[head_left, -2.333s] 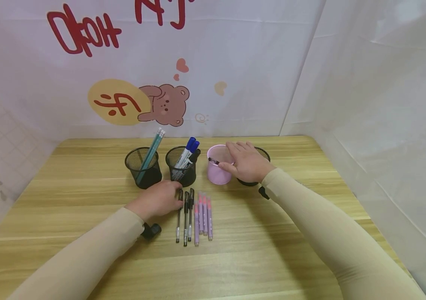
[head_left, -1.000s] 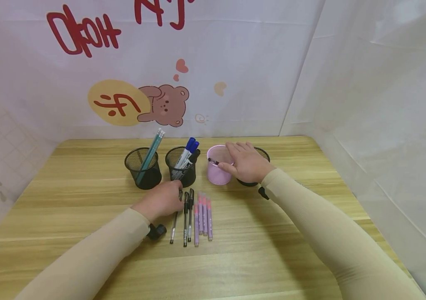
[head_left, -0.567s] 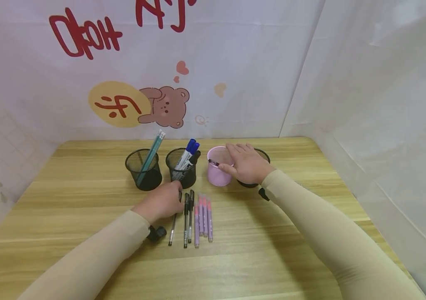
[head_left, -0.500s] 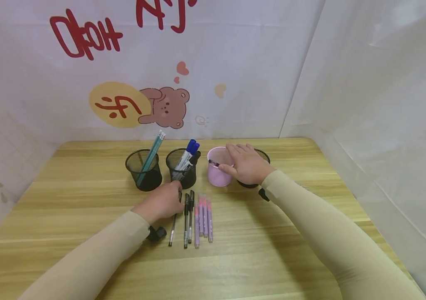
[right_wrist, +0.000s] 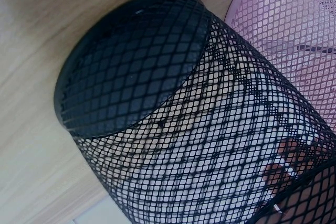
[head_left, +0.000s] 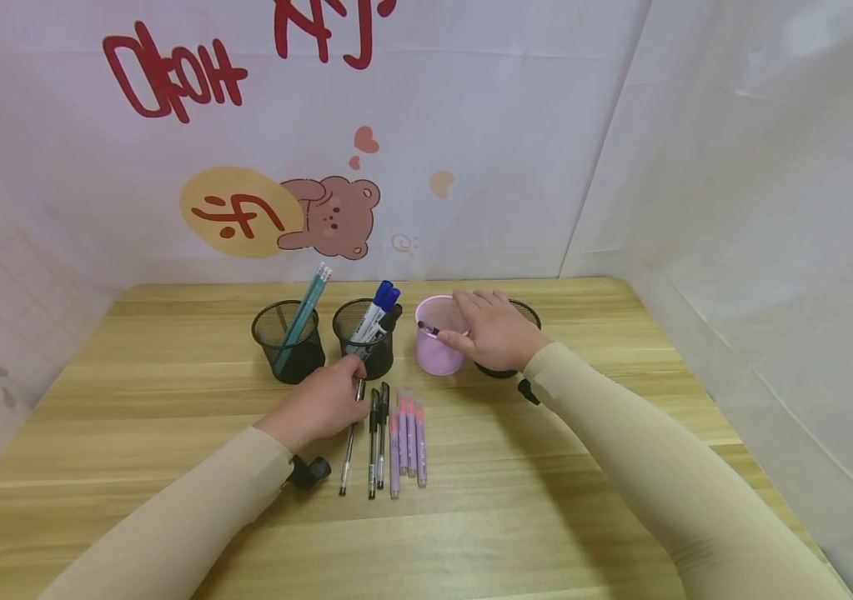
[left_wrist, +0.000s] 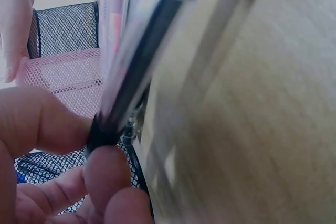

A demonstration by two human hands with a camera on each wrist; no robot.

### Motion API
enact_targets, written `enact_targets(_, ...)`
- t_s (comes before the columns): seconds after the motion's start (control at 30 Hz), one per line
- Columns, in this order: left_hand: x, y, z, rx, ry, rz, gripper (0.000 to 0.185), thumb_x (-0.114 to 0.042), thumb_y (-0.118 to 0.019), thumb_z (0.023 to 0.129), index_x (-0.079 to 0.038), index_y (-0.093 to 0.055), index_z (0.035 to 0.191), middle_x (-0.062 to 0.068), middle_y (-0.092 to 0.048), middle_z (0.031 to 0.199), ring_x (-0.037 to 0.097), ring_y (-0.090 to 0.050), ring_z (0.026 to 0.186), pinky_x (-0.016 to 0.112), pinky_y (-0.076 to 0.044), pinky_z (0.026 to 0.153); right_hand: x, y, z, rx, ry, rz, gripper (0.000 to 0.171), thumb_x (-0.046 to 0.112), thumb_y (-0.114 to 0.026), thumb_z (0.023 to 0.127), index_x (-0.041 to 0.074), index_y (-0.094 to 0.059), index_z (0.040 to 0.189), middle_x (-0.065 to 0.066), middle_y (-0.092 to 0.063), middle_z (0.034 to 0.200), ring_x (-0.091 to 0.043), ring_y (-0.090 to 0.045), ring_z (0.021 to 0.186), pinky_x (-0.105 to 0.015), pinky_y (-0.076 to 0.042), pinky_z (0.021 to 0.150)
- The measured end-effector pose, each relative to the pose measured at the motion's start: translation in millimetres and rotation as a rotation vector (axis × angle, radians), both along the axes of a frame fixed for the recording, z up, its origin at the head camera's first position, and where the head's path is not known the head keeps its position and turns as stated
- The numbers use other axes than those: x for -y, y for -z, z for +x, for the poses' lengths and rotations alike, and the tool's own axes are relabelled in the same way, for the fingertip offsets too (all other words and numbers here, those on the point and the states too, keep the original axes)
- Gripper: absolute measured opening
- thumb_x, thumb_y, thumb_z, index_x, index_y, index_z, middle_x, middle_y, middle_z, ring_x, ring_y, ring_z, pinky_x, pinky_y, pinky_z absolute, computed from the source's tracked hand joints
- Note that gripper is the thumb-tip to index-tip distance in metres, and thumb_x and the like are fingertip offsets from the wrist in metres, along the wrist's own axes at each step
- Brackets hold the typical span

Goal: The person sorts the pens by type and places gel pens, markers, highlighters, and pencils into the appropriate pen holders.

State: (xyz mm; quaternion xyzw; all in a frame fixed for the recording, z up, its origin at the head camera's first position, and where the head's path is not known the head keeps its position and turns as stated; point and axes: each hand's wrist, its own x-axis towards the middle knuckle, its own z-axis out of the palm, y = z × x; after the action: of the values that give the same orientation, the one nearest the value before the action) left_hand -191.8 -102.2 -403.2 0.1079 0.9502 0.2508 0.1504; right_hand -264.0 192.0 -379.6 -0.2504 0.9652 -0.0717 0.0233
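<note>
While its clear tail slants back toward the person and slightly to their left, a black pen (head_left: 348, 454) is held in the left hand (head_left: 317, 406), its dark end pinched between thumb and fingers. Whether the tail touches the surface (head_left: 516, 517) I cannot tell. Just right of it lie two loose pens (head_left: 373, 443), pointing almost straight away from the person, then four purple highlighters (head_left: 411, 442).

Past these, the marker cup (head_left: 378, 364) stands just ahead of the left fingers, and the pencil cup (head_left: 300, 367) ahead and leftward. The pink cup (head_left: 439, 360) is ahead and to the right, apart from those fingers; it stands upright, whereas the pinched pen's long axis runs low. Far nearer to it is the right hand (head_left: 495, 332), fingers extended across the end cup (right_wrist: 199, 114), thumb at the pink rim. Inside leans one more pen (head_left: 429, 327), dark end uppermost.
</note>
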Motion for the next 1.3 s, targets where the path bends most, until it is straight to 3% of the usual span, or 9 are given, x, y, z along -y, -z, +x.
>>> enact_targets(0.3, 3, -6.2, 2.6, -0.016, -0.006, 0.063, 0.043, -0.017, -0.070, 0.091, -0.008, -0.057, 0.131, 0.003, -0.064, 0.082, 0.017, -0.056, 0.065, 0.031, -0.045, 0.060, 0, 0.7, -0.9, 0.000, -0.004, -0.006, 0.087, 0.066, -0.041, 0.106, 0.002, -0.029, 0.164, -0.017, -0.042, 0.165, -0.037, -0.034, 0.157, -0.056, -0.016, 0.133)
enact_targets(0.8, 3, -22.2, 8.4, -0.075, -0.031, 0.177, 0.040, -0.018, -0.071, 0.093, -0.012, -0.058, 0.130, 0.003, -0.063, 0.093, 0.018, -0.057, 0.069, 0.031, -0.047, 0.061, -1, 2.9, -2.2, -0.008, -0.003, -0.012, 0.087, 0.067, -0.040, 0.106, 0.003, -0.030, 0.163, -0.017, -0.044, 0.164, -0.037, -0.036, 0.156, -0.056, -0.017, 0.133)
enact_targets(1.3, -4, -29.2, 9.9, -0.152, -0.049, 0.381, 0.038, -0.019, -0.073, 0.096, -0.014, -0.056, 0.129, 0.004, -0.067, 0.096, 0.018, -0.061, 0.074, 0.033, -0.052, 0.067, 0, 2.4, -1.6, -0.004, -0.002, -0.012, 0.087, 0.067, -0.040, 0.106, 0.002, -0.029, 0.163, -0.018, -0.044, 0.164, -0.037, -0.035, 0.156, -0.055, -0.017, 0.133)
